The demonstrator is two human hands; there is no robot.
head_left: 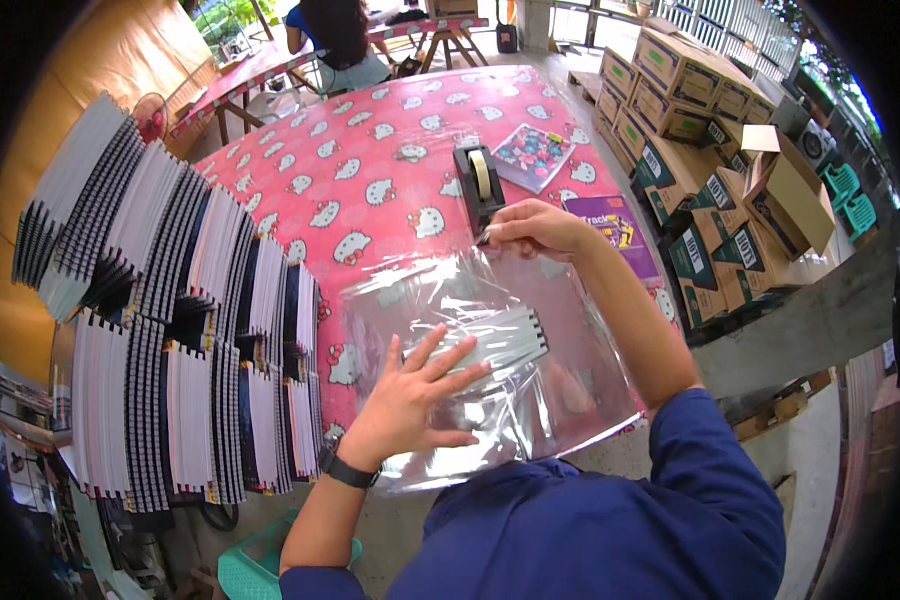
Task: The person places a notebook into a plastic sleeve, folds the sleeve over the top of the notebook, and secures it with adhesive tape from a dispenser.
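Observation:
A sheet of clear, shiny plastic film [570,330] lies wrinkled on the table in front of me. My left hand [425,385] rests flat on it with fingers spread. Near the film's far edge my right hand [535,230] is closed in a pinch; what sits between its fingertips is too small to make out. Just beyond those fingers stands a black tape dispenser [478,180] with a pale roll of tape. A pale grey piece with a black notched end [510,340] shows at the film's middle; whether it lies under or on the film I cannot tell.
Tall stacks of spiral-bound notebooks [190,380] line the table's left side. A flowered notebook [535,157] and a purple book [620,235] lie at the right on the pink patterned tablecloth [320,160]. Cardboard boxes [680,80] are piled beyond the right edge. Another person [335,45] sits at the far table.

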